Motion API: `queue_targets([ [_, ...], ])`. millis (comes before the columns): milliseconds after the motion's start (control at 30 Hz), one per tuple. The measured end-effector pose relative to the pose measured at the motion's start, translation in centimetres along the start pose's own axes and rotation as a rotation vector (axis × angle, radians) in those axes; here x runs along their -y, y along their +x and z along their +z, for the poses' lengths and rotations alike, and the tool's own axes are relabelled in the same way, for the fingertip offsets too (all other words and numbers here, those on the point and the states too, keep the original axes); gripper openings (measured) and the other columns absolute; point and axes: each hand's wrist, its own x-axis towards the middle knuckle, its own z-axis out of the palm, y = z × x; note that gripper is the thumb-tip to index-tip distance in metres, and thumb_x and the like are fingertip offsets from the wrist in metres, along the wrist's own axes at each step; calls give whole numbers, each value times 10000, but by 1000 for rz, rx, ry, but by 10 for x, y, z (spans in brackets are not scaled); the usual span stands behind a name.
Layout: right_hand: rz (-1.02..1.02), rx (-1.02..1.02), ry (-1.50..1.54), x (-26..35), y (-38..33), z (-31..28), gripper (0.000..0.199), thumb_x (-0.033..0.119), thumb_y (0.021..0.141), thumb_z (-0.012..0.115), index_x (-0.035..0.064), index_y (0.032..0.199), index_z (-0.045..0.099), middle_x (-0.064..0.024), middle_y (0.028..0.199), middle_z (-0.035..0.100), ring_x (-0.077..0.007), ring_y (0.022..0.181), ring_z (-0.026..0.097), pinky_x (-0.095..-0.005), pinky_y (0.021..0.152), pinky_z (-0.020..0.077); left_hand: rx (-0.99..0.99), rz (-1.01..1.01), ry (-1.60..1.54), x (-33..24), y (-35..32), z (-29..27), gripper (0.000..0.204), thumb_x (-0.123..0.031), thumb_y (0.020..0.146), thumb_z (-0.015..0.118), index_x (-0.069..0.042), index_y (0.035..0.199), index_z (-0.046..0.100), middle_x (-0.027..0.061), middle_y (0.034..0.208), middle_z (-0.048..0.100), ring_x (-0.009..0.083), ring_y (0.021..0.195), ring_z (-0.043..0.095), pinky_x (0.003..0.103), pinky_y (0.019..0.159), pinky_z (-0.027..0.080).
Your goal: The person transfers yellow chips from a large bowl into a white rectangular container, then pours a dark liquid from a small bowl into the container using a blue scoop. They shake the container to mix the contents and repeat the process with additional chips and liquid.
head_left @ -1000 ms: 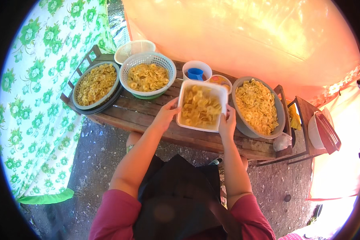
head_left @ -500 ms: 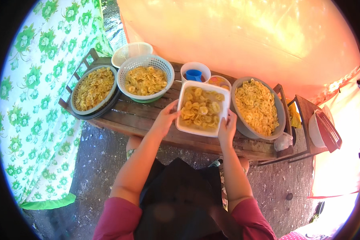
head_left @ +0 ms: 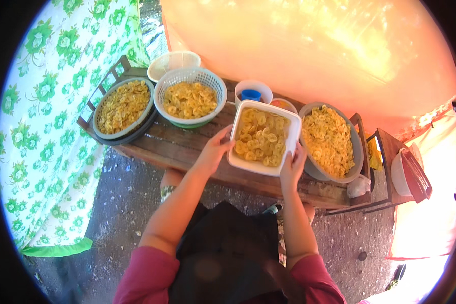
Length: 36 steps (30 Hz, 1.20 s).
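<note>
Both hands hold a white, rounded-square plastic tub (head_left: 254, 167) over the front of the wooden bench. Yellow banana slices (head_left: 261, 141) lie in it, in what looks like cloudy liquid. My left hand (head_left: 214, 152) grips the tub's left side, its fingers partly hidden underneath. On the lower right corner, my right hand (head_left: 293, 167) has its thumb along the outer wall and its other fingers behind. Just right of the tub stands a large grey basin (head_left: 358, 152) heaped with more yellow slices.
On the wooden bench (head_left: 180, 148) at left are a pale colander (head_left: 160, 101) and a grey round container (head_left: 97, 126), both full of slices. Behind the tub stand a white bucket (head_left: 267, 90) and a blue cup (head_left: 250, 95). An orange sheet (head_left: 289, 45) hangs behind.
The tub has shifted slightly right and tilted a little, and the slices inside have moved about. Both hands keep their hold. The whole view has shifted slightly.
</note>
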Motion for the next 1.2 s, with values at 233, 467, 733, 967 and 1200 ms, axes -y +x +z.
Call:
queue_targets([
  [233,-250,-43,76,1,0,1,356,28,897,486,29,1253,464,-38,804,499,-122,701,470,-274,648,421,-4,11,-38,0,0,-1,557,-50,880,578,-56,1404,388,44,1074,583,134,923,558,272,800,451],
  [467,-17,-7,76,3,-2,-2,382,2,870,517,37,1248,476,-51,880,541,-122,766,515,-264,695,442,-3,-20,-5,-9,-4,2,511,-15,887,549,-48,1381,425,46,1008,560,130,920,543,262,825,443],
  [733,-139,-26,33,-6,-3,0,365,17,895,501,23,1260,477,-63,861,503,-148,748,491,-294,711,439,-18,-39,28,-6,0,1,525,-22,887,560,-60,1390,416,62,1000,566,136,929,550,277,826,451],
  [967,-47,-24,23,-8,-9,-4,356,3,896,488,-2,1251,471,-43,825,519,-125,721,482,-259,688,435,-17,-116,5,0,-5,1,517,-31,888,566,-58,1385,424,44,1012,564,126,911,529,273,793,436],
  [1200,131,33,-98,-4,-10,-7,361,18,909,487,16,1268,451,-58,913,522,-135,731,475,-278,711,432,-46,-201,45,-2,-3,4,518,-36,893,566,-47,1388,416,28,980,544,120,915,518,247,859,407],
])
